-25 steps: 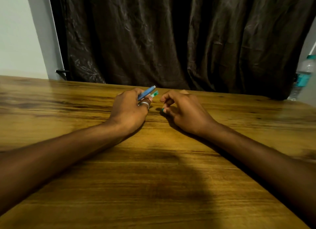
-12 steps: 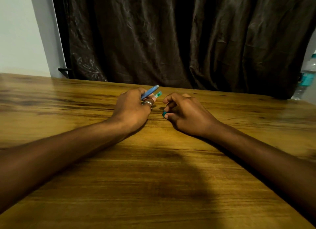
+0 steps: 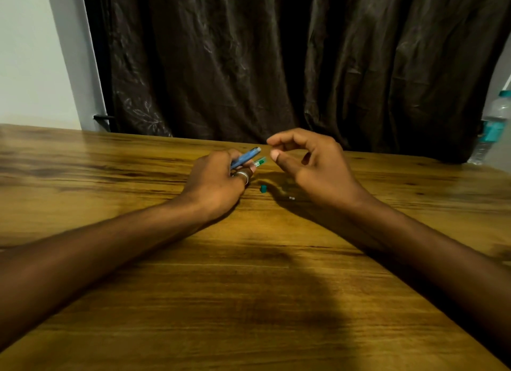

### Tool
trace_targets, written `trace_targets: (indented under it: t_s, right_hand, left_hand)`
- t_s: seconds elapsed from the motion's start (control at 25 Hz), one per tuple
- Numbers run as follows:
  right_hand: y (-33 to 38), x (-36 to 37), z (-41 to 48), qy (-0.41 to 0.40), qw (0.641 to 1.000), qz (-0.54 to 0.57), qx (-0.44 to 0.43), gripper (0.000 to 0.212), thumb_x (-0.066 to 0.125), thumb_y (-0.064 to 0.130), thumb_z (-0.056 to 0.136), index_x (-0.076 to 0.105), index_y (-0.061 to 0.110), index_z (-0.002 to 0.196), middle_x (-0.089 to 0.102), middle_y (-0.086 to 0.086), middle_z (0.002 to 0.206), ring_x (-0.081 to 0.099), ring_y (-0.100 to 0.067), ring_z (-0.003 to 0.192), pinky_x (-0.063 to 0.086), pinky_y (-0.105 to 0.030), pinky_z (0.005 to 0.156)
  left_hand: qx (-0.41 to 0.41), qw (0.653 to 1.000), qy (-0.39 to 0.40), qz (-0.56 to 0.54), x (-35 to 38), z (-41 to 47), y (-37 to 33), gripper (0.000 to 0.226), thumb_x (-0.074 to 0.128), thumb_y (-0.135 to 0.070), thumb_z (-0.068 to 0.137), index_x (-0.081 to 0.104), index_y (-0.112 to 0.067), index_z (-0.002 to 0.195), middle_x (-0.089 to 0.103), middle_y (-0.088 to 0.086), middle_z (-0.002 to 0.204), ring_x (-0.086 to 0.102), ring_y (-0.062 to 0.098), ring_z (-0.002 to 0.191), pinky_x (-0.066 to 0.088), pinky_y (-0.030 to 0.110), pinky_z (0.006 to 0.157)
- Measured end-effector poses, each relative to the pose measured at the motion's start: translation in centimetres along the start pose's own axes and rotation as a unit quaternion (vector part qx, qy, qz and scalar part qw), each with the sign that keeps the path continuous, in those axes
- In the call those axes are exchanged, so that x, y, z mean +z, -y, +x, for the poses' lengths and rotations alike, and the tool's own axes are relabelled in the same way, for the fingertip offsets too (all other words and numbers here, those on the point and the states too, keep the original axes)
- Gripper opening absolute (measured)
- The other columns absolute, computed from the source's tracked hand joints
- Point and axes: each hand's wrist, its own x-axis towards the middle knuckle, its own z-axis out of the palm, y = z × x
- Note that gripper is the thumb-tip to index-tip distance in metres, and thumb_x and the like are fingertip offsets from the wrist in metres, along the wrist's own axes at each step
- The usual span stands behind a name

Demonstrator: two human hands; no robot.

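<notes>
My left hand [image 3: 215, 184] rests on the wooden table [image 3: 249, 301] and grips a blue pen-like stick [image 3: 246, 157] together with a small green tube [image 3: 260, 162]; both point up and to the right. A ring sits on one finger. A tiny teal cap [image 3: 263, 188] lies on the table between my hands. My right hand [image 3: 312, 166] hovers just right of the tube's tip. Its thumb and forefinger curve toward each other with a gap between them, and I see nothing in that gap.
A small pale speck [image 3: 291, 198] lies on the table under my right hand. A dark curtain [image 3: 276, 60] hangs behind the table's far edge. A clear water bottle [image 3: 493, 127] with a teal cap and label stands at the far right.
My right hand has lifted off the table and uncurled, and the teal cap it held now lies on the table. My left hand keeps its grip.
</notes>
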Motion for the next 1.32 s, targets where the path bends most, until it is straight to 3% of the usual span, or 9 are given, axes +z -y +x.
trace_targets:
  t_s: [0.16,0.32,0.4,0.48,0.64,0.8,1.32]
  right_hand:
    - [-0.9,0.5,0.1,0.026,0.997,0.037,0.055,0.02,0.069,0.016,0.093,0.074,0.025,0.11,0.074,0.011,0.101,0.069,-0.001,0.098,0.058,-0.025,0.082]
    - [-0.6,0.4,0.2,0.032,0.982,0.135,0.131,0.018,0.068,0.004,0.091,0.075,0.017,0.1,0.077,-0.005,0.097,0.072,-0.01,0.086,0.06,-0.024,0.077]
    - [-0.2,0.4,0.1,0.027,0.946,0.253,0.2,0.018,0.065,-0.004,0.091,0.073,0.009,0.1,0.076,-0.012,0.093,0.071,-0.013,0.081,0.059,-0.022,0.075]
    - [0.0,0.5,0.2,0.023,0.888,0.38,0.257,0.018,0.061,-0.01,0.09,0.07,-0.001,0.103,0.073,-0.015,0.09,0.073,-0.015,0.08,0.061,-0.02,0.074]
    - [0.1,0.8,0.1,0.025,0.819,0.484,0.305,0.018,0.06,-0.014,0.09,0.069,-0.005,0.103,0.074,-0.018,0.089,0.076,-0.017,0.078,0.062,-0.022,0.072]
    - [0.1,1.4,-0.3,0.048,0.814,0.491,0.307,0.016,0.06,-0.014,0.089,0.068,-0.005,0.099,0.074,-0.017,0.085,0.077,-0.018,0.073,0.062,-0.023,0.069]
    - [0.4,0.7,-0.5,0.047,0.83,0.458,0.315,0.019,0.06,-0.014,0.09,0.068,-0.006,0.105,0.074,-0.016,0.087,0.076,-0.017,0.072,0.063,-0.023,0.071]
  left_hand:
    - [0.032,0.999,0.021,-0.011,0.1,0.0,0.1,0.019,0.055,-0.032,0.1,0.067,-0.022,0.11,0.063,-0.009,0.083,0.06,0.006,0.075,0.041,0.023,0.059]
    - [0.035,0.997,0.041,-0.052,0.2,0.0,0.5,0.016,0.057,-0.03,0.099,0.069,-0.022,0.107,0.065,-0.008,0.08,0.061,0.007,0.072,0.043,0.024,0.06]
    - [0.037,0.996,0.025,-0.076,0.2,0.2,0.7,0.015,0.059,-0.028,0.098,0.07,-0.022,0.106,0.069,-0.007,0.085,0.065,0.011,0.079,0.049,0.029,0.065]
    - [0.045,0.993,-0.021,-0.111,0.1,0.3,0.8,0.013,0.065,-0.027,0.095,0.07,-0.023,0.106,0.072,-0.006,0.092,0.069,0.01,0.087,0.057,0.034,0.078]
    - [0.048,0.982,-0.081,-0.164,-0.2,0.2,0.5,0.024,0.069,-0.026,0.092,0.065,-0.021,0.116,0.071,-0.001,0.101,0.069,0.013,0.096,0.057,0.036,0.088]
    - [0.05,0.981,-0.077,-0.172,-0.3,0.2,0.5,0.037,0.066,-0.026,0.094,0.056,-0.021,0.13,0.067,0.0,0.103,0.068,0.015,0.1,0.056,0.031,0.088]
    - [0.013,0.983,-0.073,-0.168,-0.2,0.5,0.7,0.039,0.067,-0.028,0.093,0.055,-0.019,0.13,0.057,-0.009,0.095,0.059,0.008,0.091,0.047,0.024,0.08]
